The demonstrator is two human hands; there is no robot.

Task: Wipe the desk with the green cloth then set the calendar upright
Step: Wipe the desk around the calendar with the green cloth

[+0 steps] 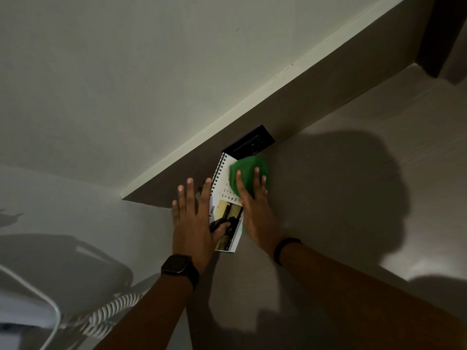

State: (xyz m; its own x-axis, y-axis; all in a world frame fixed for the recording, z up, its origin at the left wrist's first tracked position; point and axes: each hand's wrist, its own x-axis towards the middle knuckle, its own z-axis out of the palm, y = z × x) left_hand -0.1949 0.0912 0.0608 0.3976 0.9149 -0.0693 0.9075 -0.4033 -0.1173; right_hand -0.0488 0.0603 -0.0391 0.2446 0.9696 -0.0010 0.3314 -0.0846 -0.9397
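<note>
A spiral-bound calendar (223, 188) lies flat on the grey desk (328, 198), its spiral edge toward the raised back ledge. My left hand (194, 218) rests flat beside it with the thumb over its photo part, fingers spread. My right hand (252, 205) presses flat on the green cloth (251, 171), which is bunched under the fingers at the calendar's right edge and partly overlaps the page. A sliver of green also shows below the palm.
A black socket plate (249, 142) sits in the back ledge (278, 114) just beyond the cloth. White coiled and straight cables (111, 311) hang at the lower left, off the desk's left end. Desk surface stretches away to the right.
</note>
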